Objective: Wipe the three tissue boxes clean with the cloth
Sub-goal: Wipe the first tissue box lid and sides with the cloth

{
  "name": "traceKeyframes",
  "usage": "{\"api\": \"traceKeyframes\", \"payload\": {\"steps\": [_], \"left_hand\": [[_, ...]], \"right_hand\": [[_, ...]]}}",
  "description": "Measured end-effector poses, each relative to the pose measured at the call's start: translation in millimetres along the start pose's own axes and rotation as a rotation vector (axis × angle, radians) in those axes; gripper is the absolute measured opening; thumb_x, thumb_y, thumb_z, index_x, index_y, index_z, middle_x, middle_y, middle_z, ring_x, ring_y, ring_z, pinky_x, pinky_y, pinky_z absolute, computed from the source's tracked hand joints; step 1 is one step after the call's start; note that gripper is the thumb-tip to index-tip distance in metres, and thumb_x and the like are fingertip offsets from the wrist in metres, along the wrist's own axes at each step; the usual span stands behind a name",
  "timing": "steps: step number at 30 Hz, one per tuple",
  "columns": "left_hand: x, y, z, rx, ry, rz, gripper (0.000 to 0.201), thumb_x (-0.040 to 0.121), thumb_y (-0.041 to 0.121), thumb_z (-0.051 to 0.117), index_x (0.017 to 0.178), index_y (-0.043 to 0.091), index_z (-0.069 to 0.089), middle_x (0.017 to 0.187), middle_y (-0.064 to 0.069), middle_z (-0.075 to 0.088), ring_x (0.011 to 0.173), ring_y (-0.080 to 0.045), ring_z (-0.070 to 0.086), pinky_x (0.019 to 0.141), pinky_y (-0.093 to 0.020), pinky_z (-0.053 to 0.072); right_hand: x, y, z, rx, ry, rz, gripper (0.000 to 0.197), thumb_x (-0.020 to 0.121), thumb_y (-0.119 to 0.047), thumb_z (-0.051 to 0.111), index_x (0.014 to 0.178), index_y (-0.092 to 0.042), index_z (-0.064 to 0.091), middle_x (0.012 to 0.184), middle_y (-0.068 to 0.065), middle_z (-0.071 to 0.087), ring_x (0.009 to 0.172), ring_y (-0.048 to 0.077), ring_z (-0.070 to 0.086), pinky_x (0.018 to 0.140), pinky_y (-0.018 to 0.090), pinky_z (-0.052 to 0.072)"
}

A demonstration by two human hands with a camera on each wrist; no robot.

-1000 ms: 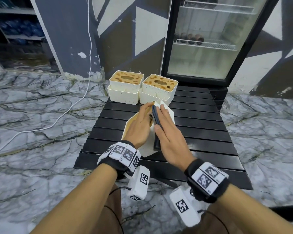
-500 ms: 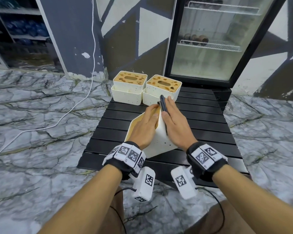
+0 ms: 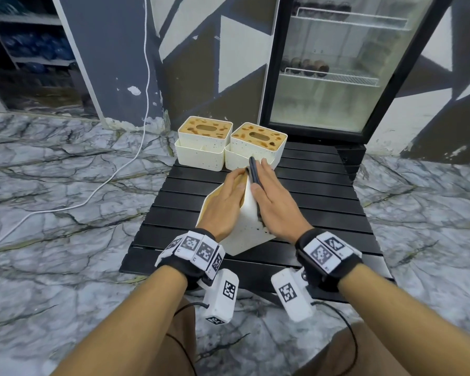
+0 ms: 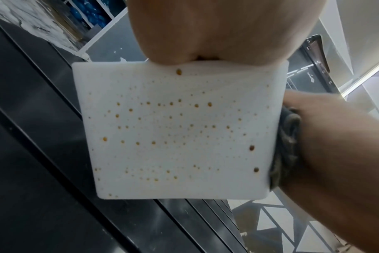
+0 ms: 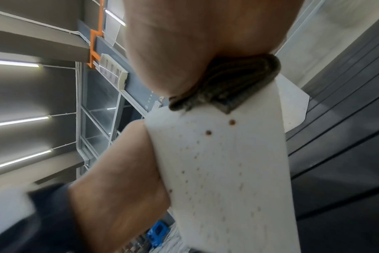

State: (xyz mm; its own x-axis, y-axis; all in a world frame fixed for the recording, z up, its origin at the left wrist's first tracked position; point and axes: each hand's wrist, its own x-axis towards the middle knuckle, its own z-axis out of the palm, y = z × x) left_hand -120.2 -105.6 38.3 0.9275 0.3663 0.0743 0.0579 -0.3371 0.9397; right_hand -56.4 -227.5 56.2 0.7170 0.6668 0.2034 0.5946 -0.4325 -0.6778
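A white tissue box (image 3: 244, 234), speckled with brown spots, stands tilted on the black slatted table (image 3: 310, 202). My left hand (image 3: 225, 202) lies flat on its tan lid, fingers straight. My right hand (image 3: 272, 204) presses a dark folded cloth (image 3: 254, 172) flat against the box's right side. The left wrist view shows the spotted near face (image 4: 180, 133) with the cloth (image 4: 286, 145) at its right edge. In the right wrist view the cloth (image 5: 227, 85) sits under my palm on the box (image 5: 223, 171). Two more stained boxes (image 3: 204, 142) (image 3: 257, 145) stand behind.
A glass-door fridge (image 3: 337, 77) stands right behind the table. A white cable (image 3: 114, 172) runs across the marble floor at the left. The table's right half holds bare slats.
My right hand has slid the cloth along the box's side toward its far end. The left hand stays on the lid.
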Motion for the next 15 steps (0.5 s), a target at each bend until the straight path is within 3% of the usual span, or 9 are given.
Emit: {"api": "traceKeyframes", "payload": {"steps": [3,8,13,15], "left_hand": [[1,-1,1,-0.007,0.004,0.004,0.034,0.105,0.052,0.029,0.138,0.05,0.038,0.122,0.017,0.056,0.103,0.006,0.052,0.084,-0.014,0.036],[3,-2,4,-0.016,-0.017,-0.01,0.035,0.106,0.049,0.03,0.14,0.047,0.039,0.126,0.009,0.058,0.112,-0.012,0.055,0.096,-0.032,0.04],[2,1,6,-0.029,-0.021,0.009,0.033,0.106,0.045,0.034,0.137,0.046,0.044,0.125,0.011,0.059,0.111,-0.008,0.055,0.087,-0.022,0.039],[2,3,6,-0.024,-0.02,0.017,0.031,0.105,0.044,0.036,0.135,0.045,0.048,0.124,0.011,0.061,0.11,-0.008,0.055,0.083,-0.019,0.038]], "right_hand": [[22,7,-7,-0.055,-0.029,0.024,0.05,0.104,-0.024,0.025,0.152,-0.017,0.01,0.16,-0.002,0.003,0.146,0.009,-0.001,0.109,0.013,-0.003],[34,20,-11,-0.024,0.058,0.018,0.045,0.104,-0.02,0.029,0.149,-0.017,0.025,0.155,-0.002,0.024,0.143,0.01,0.017,0.107,0.011,0.006],[40,43,-7,-0.157,0.168,0.02,0.041,0.1,-0.022,0.031,0.14,-0.026,0.041,0.139,-0.004,0.047,0.122,0.021,0.041,0.102,0.032,0.027],[38,47,-10,-0.186,0.185,0.004,0.041,0.099,-0.018,0.033,0.138,-0.023,0.044,0.134,-0.002,0.051,0.119,0.02,0.044,0.095,0.027,0.025]]}}
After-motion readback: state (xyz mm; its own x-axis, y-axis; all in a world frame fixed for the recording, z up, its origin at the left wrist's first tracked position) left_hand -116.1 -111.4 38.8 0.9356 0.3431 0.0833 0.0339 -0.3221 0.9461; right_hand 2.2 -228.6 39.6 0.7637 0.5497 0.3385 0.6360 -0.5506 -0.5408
